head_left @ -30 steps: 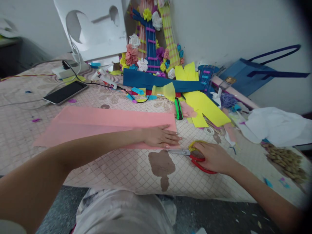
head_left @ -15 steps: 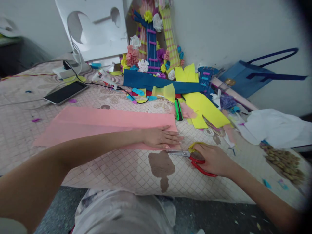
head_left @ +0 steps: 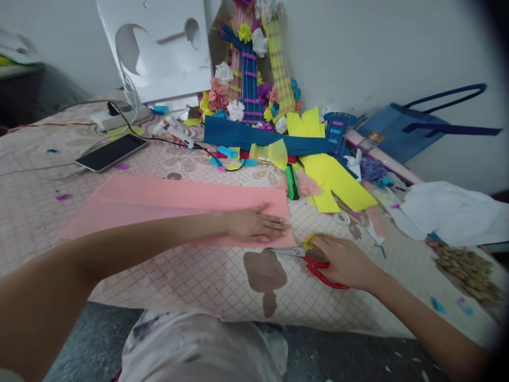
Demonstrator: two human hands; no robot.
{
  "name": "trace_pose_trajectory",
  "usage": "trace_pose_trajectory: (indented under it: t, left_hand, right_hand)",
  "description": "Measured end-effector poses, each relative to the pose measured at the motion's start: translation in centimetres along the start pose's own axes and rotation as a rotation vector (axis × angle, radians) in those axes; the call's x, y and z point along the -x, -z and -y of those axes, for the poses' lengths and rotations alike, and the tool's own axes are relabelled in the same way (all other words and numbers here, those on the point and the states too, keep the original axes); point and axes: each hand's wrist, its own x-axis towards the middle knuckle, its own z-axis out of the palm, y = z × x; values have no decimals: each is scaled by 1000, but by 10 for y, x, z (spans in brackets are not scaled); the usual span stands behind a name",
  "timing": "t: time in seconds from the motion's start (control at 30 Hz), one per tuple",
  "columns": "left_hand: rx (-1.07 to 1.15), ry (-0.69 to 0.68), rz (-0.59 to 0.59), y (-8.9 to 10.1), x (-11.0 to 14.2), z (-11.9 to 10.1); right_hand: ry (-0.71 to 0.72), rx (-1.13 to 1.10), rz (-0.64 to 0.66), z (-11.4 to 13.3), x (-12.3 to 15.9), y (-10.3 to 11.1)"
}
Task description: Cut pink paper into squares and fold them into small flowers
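A long sheet of pink crepe paper (head_left: 191, 199) lies across the table, folded over lengthwise. My left hand (head_left: 254, 225) rests flat on its right end, fingers stretched toward the right edge. In my right hand (head_left: 342, 261) is a pair of scissors (head_left: 292, 251) with red and yellow handles. Their blades point left and lie low over the tablecloth, close to the paper's near right corner. How far the blades are parted is hard to see. A green box cutter (head_left: 292, 181) lies just beyond the paper's right end.
Behind lie a blue paper strip (head_left: 266, 139), yellow paper (head_left: 338, 180), a hot glue gun (head_left: 174, 131) and a phone (head_left: 111, 153). Decorated paper guitars (head_left: 249, 79) lean at the wall. To the right are a blue bag (head_left: 401, 130), a white plastic bag (head_left: 449, 212) and a brown pile (head_left: 467, 268).
My left hand has slid a little to the left on the pink paper. My right hand, with the scissors, has shifted slightly left. The whole view has moved slightly.
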Motion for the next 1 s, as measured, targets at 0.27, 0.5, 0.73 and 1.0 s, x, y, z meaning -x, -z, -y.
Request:
trace_pose_trajectory:
  t: [0.27,0.5,0.73,1.0]
  left_hand:
    - [-13,2,10,-1,-1,1]
    - [-38,0,9,-2,-1,2]
    - [-48,11,-7,-3,-1,0]
    - [-38,-33,-57,-2,-1,0]
  right_hand:
    - [21,33,40,-4,1,-4]
    - [7,32,9,-3,4,-4]
    - [-12,-3,13,5,-3,-1]
    - [15,17,11,9,-7,-3]
